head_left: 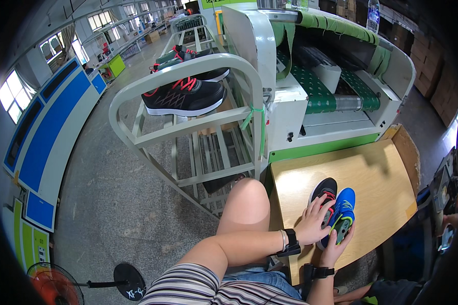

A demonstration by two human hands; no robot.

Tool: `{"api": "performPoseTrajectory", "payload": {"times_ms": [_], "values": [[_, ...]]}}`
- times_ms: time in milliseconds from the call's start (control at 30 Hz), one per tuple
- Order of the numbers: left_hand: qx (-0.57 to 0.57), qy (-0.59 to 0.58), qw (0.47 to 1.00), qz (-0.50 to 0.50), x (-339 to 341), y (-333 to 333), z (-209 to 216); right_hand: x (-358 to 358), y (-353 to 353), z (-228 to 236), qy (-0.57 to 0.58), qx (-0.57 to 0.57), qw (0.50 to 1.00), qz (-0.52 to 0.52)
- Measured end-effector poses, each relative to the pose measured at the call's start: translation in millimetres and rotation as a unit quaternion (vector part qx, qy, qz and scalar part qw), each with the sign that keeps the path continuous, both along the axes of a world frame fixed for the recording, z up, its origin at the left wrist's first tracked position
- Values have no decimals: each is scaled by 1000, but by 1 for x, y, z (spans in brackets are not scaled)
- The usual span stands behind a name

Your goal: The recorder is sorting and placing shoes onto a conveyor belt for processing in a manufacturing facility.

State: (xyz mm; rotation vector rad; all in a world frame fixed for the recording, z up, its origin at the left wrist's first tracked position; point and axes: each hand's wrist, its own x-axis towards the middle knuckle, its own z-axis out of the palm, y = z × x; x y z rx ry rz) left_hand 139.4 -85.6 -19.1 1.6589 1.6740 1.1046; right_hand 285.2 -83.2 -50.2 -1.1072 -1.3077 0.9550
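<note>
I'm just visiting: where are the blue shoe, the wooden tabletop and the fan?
Blue shoe (346, 207): head view, on its upper, by the laces.
Wooden tabletop (374, 188): head view, on its bare surface.
Fan (53, 287): head view, on its round front.

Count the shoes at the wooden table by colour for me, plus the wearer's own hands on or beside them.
Black shoe with red laces: 1
Blue shoe with yellow-green trim: 1
Hands, left hand and right hand: 2
Total: 4
</note>
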Motion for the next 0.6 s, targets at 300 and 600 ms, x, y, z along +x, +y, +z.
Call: {"api": "performPoseTrajectory", "payload": {"times_ms": [300, 600], "values": [[-3, 5, 1000, 0, 0, 0, 1, -2, 0, 2, 13, -5, 1000, -4], [2, 2, 1000, 0, 0, -1, 1, -1, 0, 3, 8, -6, 1000, -5]]}}
